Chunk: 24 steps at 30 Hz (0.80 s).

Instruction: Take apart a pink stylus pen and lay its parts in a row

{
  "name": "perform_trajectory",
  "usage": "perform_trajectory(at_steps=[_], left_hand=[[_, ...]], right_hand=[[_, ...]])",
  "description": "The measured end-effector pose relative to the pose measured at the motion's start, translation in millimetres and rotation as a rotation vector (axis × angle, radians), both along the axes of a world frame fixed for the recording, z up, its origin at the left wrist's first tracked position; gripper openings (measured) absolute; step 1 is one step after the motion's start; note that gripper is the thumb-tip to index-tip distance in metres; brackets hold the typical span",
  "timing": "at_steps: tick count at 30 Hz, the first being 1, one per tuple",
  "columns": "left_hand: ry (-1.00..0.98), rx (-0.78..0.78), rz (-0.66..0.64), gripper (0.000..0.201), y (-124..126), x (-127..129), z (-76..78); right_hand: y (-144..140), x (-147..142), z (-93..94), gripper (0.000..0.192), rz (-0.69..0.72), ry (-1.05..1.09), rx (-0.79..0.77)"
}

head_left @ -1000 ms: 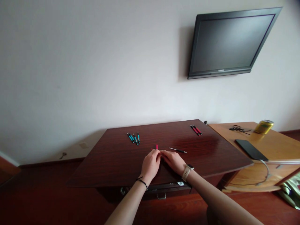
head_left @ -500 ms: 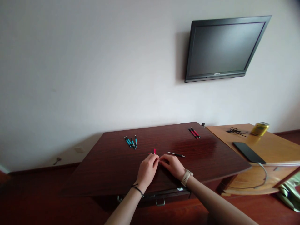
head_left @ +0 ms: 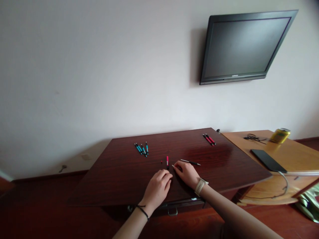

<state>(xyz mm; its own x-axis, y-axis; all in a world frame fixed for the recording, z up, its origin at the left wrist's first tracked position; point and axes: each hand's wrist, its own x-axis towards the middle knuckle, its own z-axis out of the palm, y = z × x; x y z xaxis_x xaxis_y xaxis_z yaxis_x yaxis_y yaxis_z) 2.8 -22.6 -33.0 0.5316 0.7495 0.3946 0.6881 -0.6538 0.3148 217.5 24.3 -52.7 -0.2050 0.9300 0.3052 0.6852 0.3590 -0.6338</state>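
Observation:
A red pen barrel lies on the dark wooden table, just beyond my fingertips, with a tiny red bit to its left. My left hand rests on the table with loosely curled fingers and holds nothing. My right hand, a watch on its wrist, pinches a thin pale-tipped pen part right beside the barrel. A thin black refill lies just past my right hand.
Several teal pens lie at the table's back left and two red pens at its back right. A lighter desk on the right carries a phone, a yellow can and a cable. A TV hangs on the wall.
Both hands held the red pen together before. Now the red barrel lies on the table, my left hand has drawn back towards me, and my right hand keeps a thin part.

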Motion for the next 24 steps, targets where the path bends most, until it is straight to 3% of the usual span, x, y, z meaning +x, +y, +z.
perform_trajectory(at_steps=[11, 24], left_hand=[[0.079, -0.013, -0.072, 0.024, -2, 0, -1.1], [0.03, -0.057, -0.006, 0.021, 6, 12, 1.1]], right_hand=[[8, -18, 14.7, 0.024, -0.177, -0.409, -0.111], [20, -17, 12.1, 0.03, -0.24, -0.49, -0.156]])
